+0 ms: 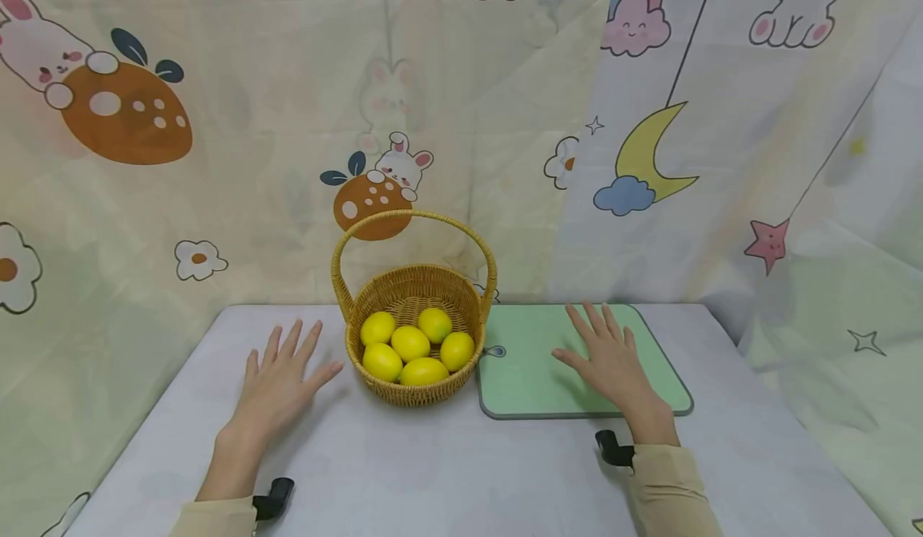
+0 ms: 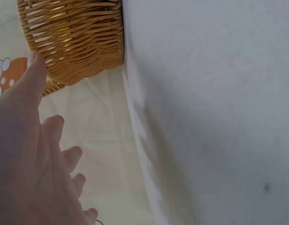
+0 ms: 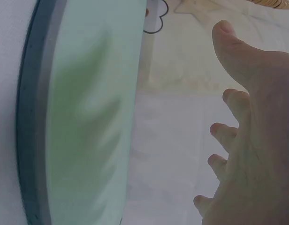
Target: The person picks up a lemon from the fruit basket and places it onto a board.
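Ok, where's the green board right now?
In the head view, the green board lies on the white table, just right of the wicker basket, with the right hand above it.

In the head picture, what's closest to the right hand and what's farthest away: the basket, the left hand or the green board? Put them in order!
From the right hand:
1. The green board, right underneath it.
2. The basket, to its left, by the board's left end.
3. The left hand, farthest left, past the basket.
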`<action>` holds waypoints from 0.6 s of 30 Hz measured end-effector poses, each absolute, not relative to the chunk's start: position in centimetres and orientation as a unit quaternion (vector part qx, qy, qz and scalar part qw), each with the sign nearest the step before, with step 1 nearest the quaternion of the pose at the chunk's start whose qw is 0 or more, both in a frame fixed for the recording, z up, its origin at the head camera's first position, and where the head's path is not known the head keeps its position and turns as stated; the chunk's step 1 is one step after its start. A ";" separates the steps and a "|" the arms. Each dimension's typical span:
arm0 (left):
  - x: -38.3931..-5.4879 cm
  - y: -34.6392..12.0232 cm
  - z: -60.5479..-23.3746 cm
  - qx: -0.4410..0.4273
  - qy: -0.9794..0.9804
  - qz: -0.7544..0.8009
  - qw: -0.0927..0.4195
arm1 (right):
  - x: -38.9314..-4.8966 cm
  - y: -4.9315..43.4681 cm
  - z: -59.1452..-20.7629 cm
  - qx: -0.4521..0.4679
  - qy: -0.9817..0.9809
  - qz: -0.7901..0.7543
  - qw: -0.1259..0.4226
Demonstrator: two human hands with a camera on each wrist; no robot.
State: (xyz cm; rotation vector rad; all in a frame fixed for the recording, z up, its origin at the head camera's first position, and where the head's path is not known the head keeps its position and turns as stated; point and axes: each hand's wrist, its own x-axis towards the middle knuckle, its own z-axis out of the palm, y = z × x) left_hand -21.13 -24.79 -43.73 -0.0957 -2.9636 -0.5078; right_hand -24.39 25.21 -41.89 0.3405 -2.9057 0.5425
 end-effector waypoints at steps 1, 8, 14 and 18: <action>-21.1 -24.7 -43.8 -0.033 -0.983 -0.169 0.065 | -24.4 25.2 -41.8 0.113 -0.973 0.182 0.081; -21.1 -24.4 -43.7 -0.038 -0.982 -0.177 0.055 | -24.3 24.8 -41.1 0.119 -0.973 0.180 0.081; -21.1 -24.0 -43.7 -0.044 -0.981 -0.183 0.051 | -24.0 24.2 -40.3 0.128 -0.971 0.187 0.083; -21.2 -23.7 -43.8 -0.045 -0.981 -0.183 0.047 | -24.0 23.8 -40.0 0.140 -0.969 0.186 0.085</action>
